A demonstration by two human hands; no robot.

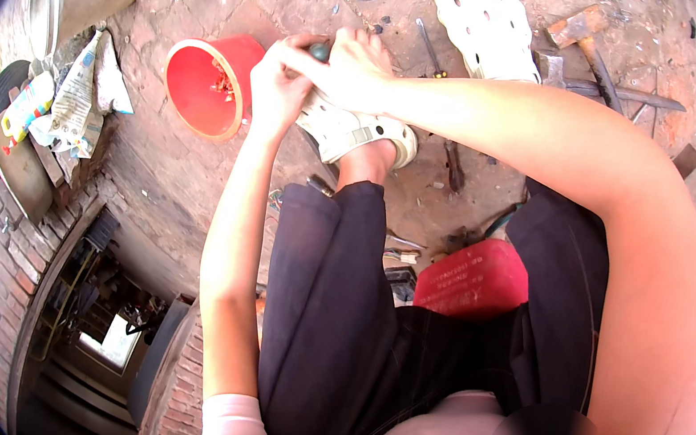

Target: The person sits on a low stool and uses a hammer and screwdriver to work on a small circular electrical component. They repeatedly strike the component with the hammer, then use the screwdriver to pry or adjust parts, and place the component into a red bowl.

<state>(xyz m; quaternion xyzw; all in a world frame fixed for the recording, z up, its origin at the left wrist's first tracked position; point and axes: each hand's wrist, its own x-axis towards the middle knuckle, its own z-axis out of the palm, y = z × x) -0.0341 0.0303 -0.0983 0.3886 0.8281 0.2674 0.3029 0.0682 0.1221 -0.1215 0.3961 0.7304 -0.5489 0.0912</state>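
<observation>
Fingers (304,39) of the left hand (277,76) appear to pinch a small piece (319,51), while the right hand (361,59), close by at three o'clock, has its fingers bent (whether they press on it, I cannot tell). A loosened pinch or a push from that right side could, I judge, drop it onto the pale shoe (359,131) at five o'clock, or among the orange-brown bits (222,83) in the red bucket (188,93) at eight; the piece looks dark green, smooth and rounded, partly covered.
</observation>
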